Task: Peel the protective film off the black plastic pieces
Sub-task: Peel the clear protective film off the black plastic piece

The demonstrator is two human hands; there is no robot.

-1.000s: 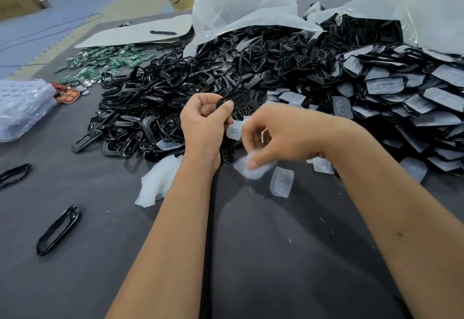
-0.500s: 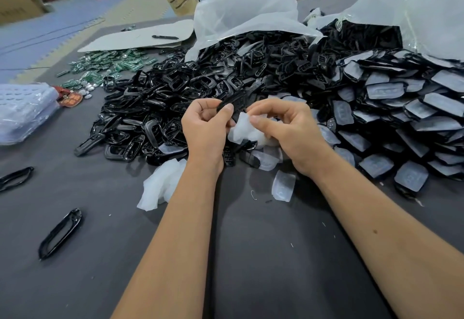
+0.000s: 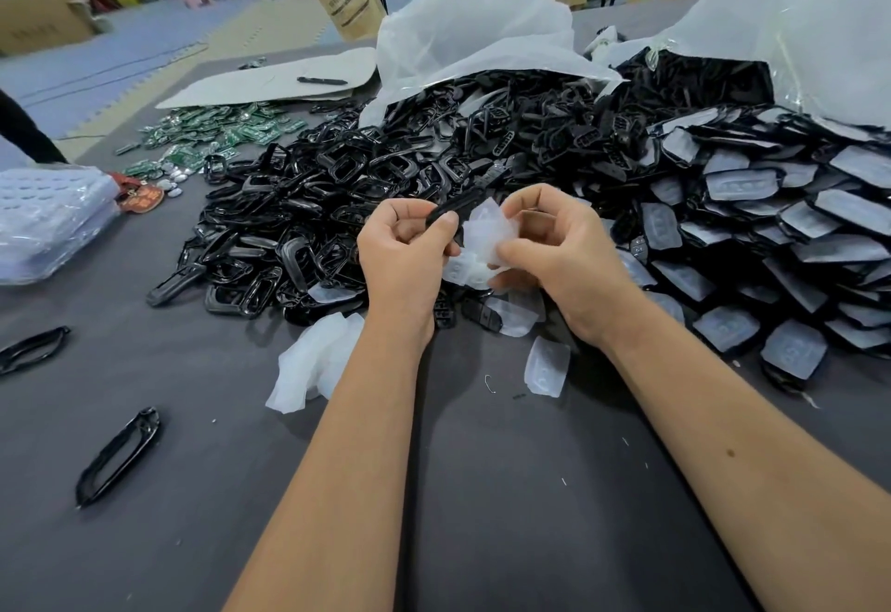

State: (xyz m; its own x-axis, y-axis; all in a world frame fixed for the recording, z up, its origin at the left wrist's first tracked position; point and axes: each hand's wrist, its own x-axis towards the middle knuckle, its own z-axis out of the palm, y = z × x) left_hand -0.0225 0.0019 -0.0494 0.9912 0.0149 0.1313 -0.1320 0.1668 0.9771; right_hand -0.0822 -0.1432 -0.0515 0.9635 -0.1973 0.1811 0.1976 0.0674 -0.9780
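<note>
Dozens of film-covered black pieces (image 3: 752,245) are still lying stacked toward the right edge of the desk (image 3: 482,491), each wearing a pale translucent sheet, so most of the job is waiting. Toward the middle and left of the far side, a big heap of bare black frames (image 3: 308,206) is spreading out, which I judge to be parts already stripped or of another kind; I cannot tell which.

One piece is in work right now. The left hand (image 3: 407,250) is pinching a black piece (image 3: 455,206) between thumb and curled fingers, holding it just above the heap's near fringe. The right hand (image 3: 554,250) is gripping a crumpled wad of film (image 3: 484,238), thumb pressing it against the curled fingers, with the film touching the held piece. Whether the sheet is fully free I cannot tell.

Loose peeled films (image 3: 318,361) are lying on the desk near the left forearm, and another single film (image 3: 547,365) is sitting beside the right wrist. Two stray black frames (image 3: 118,457) are resting toward the left edge, a bag of clear trays (image 3: 48,221) is slumping at that edge, and green circuit boards (image 3: 217,134) are scattered toward the far left corner. Discarded films piling under the hands could be cluttering the working spot.
</note>
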